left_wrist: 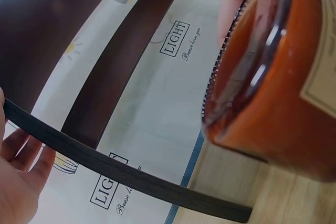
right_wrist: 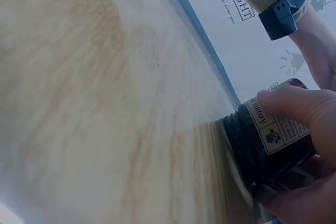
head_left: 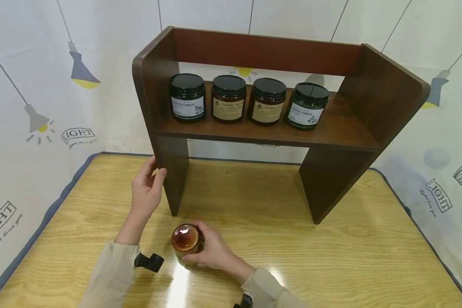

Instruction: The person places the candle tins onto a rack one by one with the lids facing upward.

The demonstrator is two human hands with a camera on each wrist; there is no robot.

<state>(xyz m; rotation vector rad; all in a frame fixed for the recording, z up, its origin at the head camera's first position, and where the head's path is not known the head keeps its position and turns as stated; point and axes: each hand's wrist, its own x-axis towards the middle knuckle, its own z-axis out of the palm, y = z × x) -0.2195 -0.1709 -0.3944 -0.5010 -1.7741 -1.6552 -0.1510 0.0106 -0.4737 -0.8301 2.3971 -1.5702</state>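
Observation:
My right hand [head_left: 211, 248] grips an amber glass candle jar [head_left: 185, 238], thumb on one side and fingers on the other. The jar is upside down, its glass base facing up, low over the table in front of the shelf's left leg. Its beige Aroma label [right_wrist: 273, 124] and dark lid end, toward the tabletop, show in the right wrist view. My left hand [head_left: 148, 188] holds the front edge of the left side panel [head_left: 169, 171] of a dark brown wooden shelf [head_left: 269, 139], the thumb at the edge and the fingers outside, partly hidden behind it.
On the shelf board stand a green candle jar [head_left: 187, 97] at left, two amber candle jars [head_left: 228, 99] [head_left: 267, 101] in the middle and another green candle jar [head_left: 307, 105] at right, all black-lidded. A printed curtain [head_left: 111, 107] borders the wooden table [head_left: 292, 256].

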